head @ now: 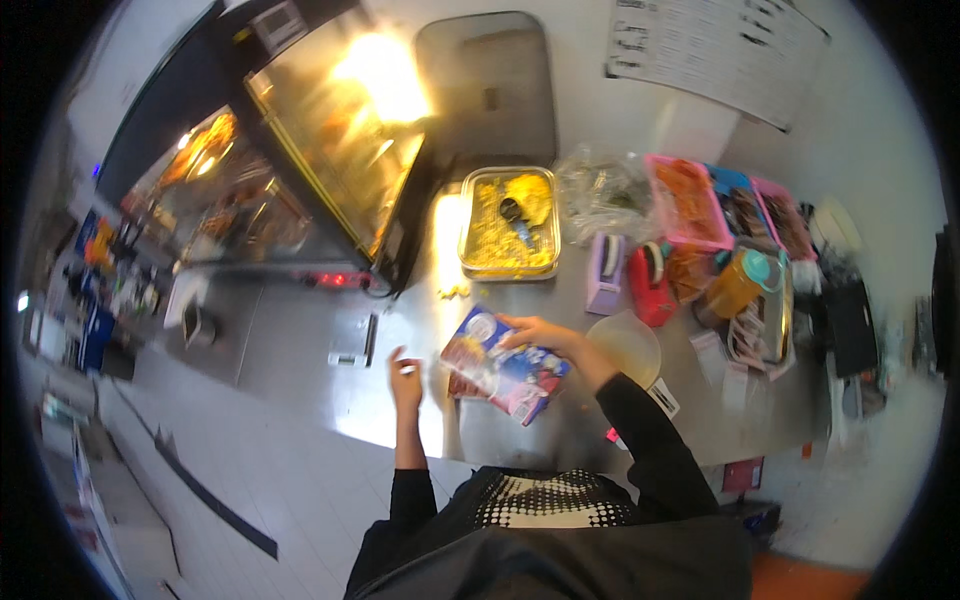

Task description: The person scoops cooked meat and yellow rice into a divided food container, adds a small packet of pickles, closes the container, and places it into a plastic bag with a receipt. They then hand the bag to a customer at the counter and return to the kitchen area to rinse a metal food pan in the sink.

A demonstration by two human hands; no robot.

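My right hand [541, 334] grips the upper edge of a flat printed packet [499, 375], mostly blue with food pictures. It is held tilted above the steel counter [300, 337]. A reddish-brown item [463, 387] peeks out under the packet's left side; most of it is hidden. To the left, my left hand [406, 381] is raised over the counter, fingers loosely curled with a gap between them, touching nothing that I can make out. Beyond the packet stands a glass tray [465, 259] of crumbly yellow food, with a dark-headed, blue-handled scoop [513, 212] lying in it.
A lit glass food warmer [322, 172] stands at back left. Purple [604, 274] and red [651, 289] tape dispensers, a pink basket [712, 244], a translucent round lid or bowl [630, 345] and an orange-filled jug [731, 289] crowd the right. A small scale-like device [352, 349] lies left.
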